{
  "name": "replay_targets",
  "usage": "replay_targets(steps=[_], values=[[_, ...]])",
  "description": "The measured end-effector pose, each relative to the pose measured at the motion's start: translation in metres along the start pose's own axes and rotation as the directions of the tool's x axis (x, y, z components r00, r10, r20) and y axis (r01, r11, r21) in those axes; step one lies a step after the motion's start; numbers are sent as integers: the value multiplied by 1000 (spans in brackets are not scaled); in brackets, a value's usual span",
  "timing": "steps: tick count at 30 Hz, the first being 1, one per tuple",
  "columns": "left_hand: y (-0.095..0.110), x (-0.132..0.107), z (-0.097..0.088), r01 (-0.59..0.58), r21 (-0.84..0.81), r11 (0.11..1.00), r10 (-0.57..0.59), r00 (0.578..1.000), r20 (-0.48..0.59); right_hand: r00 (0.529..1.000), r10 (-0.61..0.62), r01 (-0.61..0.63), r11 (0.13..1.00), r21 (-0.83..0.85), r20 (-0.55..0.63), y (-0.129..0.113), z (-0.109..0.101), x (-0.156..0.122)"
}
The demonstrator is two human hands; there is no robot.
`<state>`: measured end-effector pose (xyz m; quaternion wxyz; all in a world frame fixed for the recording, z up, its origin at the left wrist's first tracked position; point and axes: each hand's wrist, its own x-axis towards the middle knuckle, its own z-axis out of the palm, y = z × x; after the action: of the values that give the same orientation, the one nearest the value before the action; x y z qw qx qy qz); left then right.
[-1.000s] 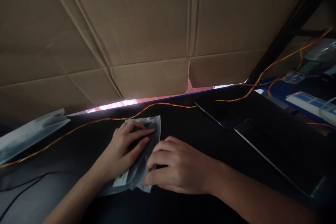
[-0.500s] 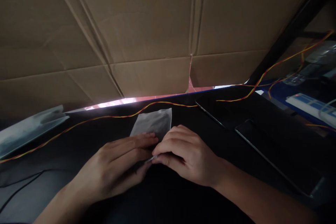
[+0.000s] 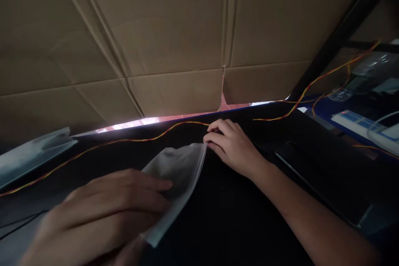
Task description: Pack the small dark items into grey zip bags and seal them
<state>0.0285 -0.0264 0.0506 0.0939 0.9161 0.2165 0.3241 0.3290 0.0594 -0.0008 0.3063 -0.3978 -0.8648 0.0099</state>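
Observation:
A pale translucent plastic pouch [image 3: 185, 170] stretches between my two hands above the black work surface. My left hand [image 3: 115, 212] is closed on its near end, fingers on top and thumb underneath. At the far right corner of the pouch, my right hand [image 3: 229, 143] pinches the edge between thumb and fingers. A seam-like strip runs along the pouch's right edge. Whatever the pouch contains, if anything, cannot be made out.
A cardboard sheet [image 3: 174, 37] stands behind the table. Red-yellow twisted wire [image 3: 121, 140] crosses the back. Another plastic bag [image 3: 31, 153] lies left. A dark phone-like slab [image 3: 324, 183] rests right, with a white power strip [image 3: 368, 131] beyond it.
My right hand has moved up and away to the pouch's far corner. My left hand has come nearer and leftward. The pouch is now turned and drawn out between them.

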Motion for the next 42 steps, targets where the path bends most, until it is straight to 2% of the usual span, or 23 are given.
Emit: replay_targets(steps=[3,5,8,10,13,16,18,21,24,27,29,31,33,35,37,39,41,42], values=[[-1,13,14,22,-143,989,10,976,219,988,103,-108,993,36,113,3,5,-3],[-8,18,27,113,-134,984,-72,957,282,971,176,-196,974,117,164,1,8,-6],[-23,11,45,234,121,965,-258,931,259,937,249,-304,927,218,247,-3,5,-9],[-32,0,56,339,250,907,-392,896,208,923,229,-308,921,239,309,-8,0,-10],[-37,-15,68,456,294,840,-511,846,150,899,199,-330,894,304,391,-23,-3,-9],[-35,-19,74,495,293,818,-546,829,123,889,227,-384,844,376,399,-41,4,-9],[-34,-16,75,492,294,820,-548,822,152,886,262,-420,803,423,382,-49,12,-10],[-40,-12,69,485,314,816,-561,795,231,871,283,-466,734,494,401,-49,18,-8],[-53,-15,57,520,344,782,-615,736,284,841,350,-530,685,499,413,-34,11,-5],[-68,-26,38,534,413,738,-663,688,295,811,436,-569,744,352,390,-13,-4,-4],[-74,-32,24,537,453,712,-684,676,274,795,498,-582,787,206,347,-1,-14,-5],[-76,-35,13,559,499,663,-719,660,217,785,561,-600,794,98,262,6,-19,-6],[-75,-36,6,561,600,570,-762,635,130,779,603,-616,787,35,172,8,-21,-7],[-74,-40,2,517,725,456,-784,619,52,796,598,-600,800,-9,92,5,-21,-8],[-77,-50,-1,471,793,386,-761,649,-15,848,519,-521,853,-7,106,2,-23,-8],[-84,-65,-6,463,804,373,-717,694,-67,886,401,-421,906,39,234,-2,-25,-9],[-91,-77,-13,489,781,387,-659,740,-137,874,330,-379,923,74,356,-4,-26,-10],[-93,-78,-16,506,765,399,-633,755,-170,865,329,-382,921,71,380,-5,-25,-11]])
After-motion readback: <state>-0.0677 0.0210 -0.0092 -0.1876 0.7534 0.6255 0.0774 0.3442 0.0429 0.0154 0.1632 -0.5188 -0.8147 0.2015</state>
